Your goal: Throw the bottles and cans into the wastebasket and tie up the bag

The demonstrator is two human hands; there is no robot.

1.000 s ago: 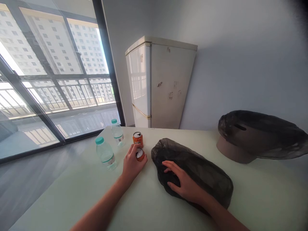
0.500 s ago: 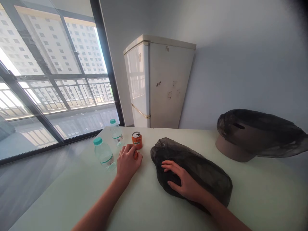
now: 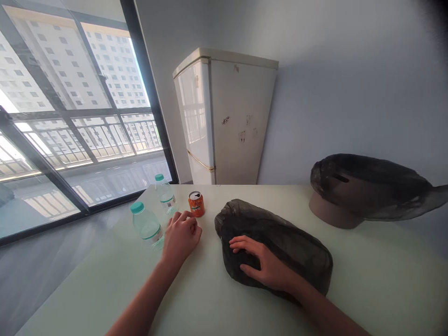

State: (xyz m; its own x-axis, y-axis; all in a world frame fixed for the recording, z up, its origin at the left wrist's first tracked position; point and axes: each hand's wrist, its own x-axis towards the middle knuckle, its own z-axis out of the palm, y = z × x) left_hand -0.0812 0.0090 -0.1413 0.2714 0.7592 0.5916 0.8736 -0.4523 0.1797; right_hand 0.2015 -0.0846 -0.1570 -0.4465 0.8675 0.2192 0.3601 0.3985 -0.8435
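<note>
My left hand (image 3: 182, 233) rests on the table just in front of an orange soda can (image 3: 196, 205). Its fingers are loosely bent, with a gap between thumb and forefinger; I see nothing held there, though the fingertips are partly hidden. Left of this hand stand two clear plastic bottles with teal caps, a nearer one (image 3: 145, 224) and a farther one (image 3: 164, 193). My right hand (image 3: 261, 263) lies open, palm down, on a dark translucent plastic bag (image 3: 294, 233) stretched out on the table. What is inside the bag cannot be made out.
At the right on the pale table (image 3: 210, 294) stands a brownish-grey bin (image 3: 336, 214) with a black bag over its rim, trailing to the right. Behind the table is a worn white refrigerator (image 3: 241, 121). Glass sliding doors (image 3: 77, 154) are on the left.
My left hand has drawn slightly back from the can, its fingers more curled. My right hand stays on the bag. The whole view has shifted a little.
</note>
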